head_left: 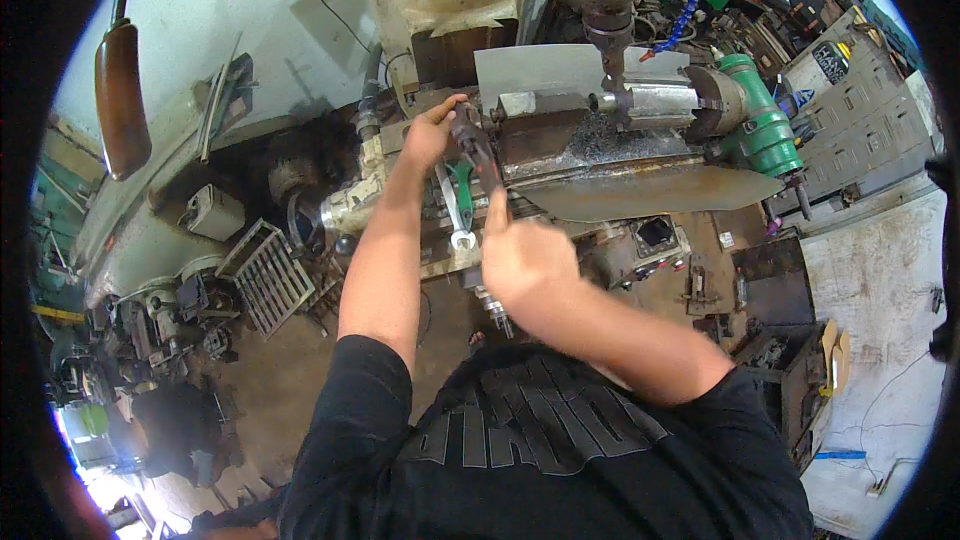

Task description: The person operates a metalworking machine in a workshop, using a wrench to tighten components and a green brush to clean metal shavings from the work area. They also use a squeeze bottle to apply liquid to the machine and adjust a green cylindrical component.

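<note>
Both hands are working a dark wrench [478, 152] at the milling vise [545, 125]: left hand [432, 130] closed around its head, right hand [522, 258] gripping the handle, probably needing a firm pull next.

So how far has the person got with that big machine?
Done: a shiny round metal bar sits clamped in the green chuck, with dark chips on the milling machine table. In hand: the left hand and right hand grip a long dark wrench at the table's end. Left: a silver spanner lies unused; whether cutting is finished is unclear.
</note>
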A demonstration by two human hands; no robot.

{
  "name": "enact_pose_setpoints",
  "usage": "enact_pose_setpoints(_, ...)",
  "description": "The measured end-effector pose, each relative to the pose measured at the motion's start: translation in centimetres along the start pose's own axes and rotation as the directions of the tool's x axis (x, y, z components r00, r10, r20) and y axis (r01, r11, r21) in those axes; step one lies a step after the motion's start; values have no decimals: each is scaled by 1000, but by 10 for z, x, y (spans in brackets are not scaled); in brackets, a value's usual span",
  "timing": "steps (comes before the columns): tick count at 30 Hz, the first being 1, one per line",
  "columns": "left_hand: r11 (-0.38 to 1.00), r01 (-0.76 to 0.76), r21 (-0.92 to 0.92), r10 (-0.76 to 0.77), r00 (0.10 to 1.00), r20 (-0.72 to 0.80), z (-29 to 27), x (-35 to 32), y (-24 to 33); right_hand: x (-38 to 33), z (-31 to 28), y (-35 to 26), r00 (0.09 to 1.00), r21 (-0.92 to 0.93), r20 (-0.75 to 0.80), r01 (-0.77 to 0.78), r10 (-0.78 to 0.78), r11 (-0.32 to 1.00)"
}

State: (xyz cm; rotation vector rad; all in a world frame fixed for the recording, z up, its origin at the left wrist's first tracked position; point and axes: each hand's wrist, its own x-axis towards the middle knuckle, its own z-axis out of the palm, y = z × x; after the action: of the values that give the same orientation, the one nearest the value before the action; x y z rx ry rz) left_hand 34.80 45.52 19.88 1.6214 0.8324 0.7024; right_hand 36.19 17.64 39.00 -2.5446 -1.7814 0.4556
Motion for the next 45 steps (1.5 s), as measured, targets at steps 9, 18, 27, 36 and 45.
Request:
enact_pose_setpoints(9,987,-40,-156,61,989,136,-12,-2,21,-11,100,30,999,185,-49,32,-23,982)
enact_pose_setpoints(18,997,-52,-63,57,996,71,-3,-8,31,13,209,57,946,310,-310,199,-99,929)
enact_pose_setpoints(27,985,-158,72,157,987,27,0,-19,44,31,253,65,849,140,-505,260,-157,955)
enact_pose_setpoints(36,963,-240,121,241,971,5,2,-22,43,46,278,73,773,-9,-595,268,-221,963)
enact_pose_setpoints(45,804,-21,594,198,951,-236,14,-28,64,43,268,70,936,319,-346,183,-65,930)
